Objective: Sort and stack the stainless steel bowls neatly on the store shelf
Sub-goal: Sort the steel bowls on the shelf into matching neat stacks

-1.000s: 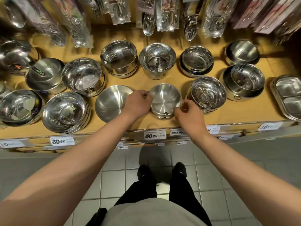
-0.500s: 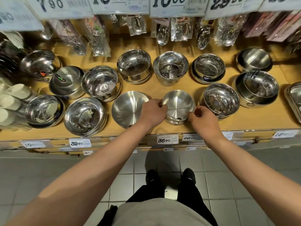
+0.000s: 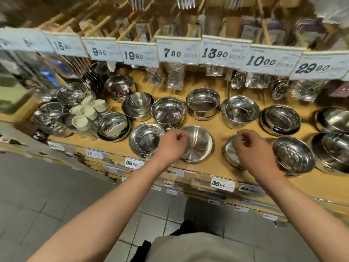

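Left hand (image 3: 172,145) loosely curled, empty, over rim of shallow steel bowl (image 3: 199,144); right hand (image 3: 251,148) likewise above small bowl stack (image 3: 229,151) on shelf (image 3: 217,168). Likely light, rigid, slippery: pinch rims.

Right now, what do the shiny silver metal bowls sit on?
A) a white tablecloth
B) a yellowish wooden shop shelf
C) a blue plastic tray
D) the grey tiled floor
B: the shiny stainless steel bowls stand in rows on the yellowish wooden shelf, with white price tags along its front edge, while the grey tiled floor lies below it.
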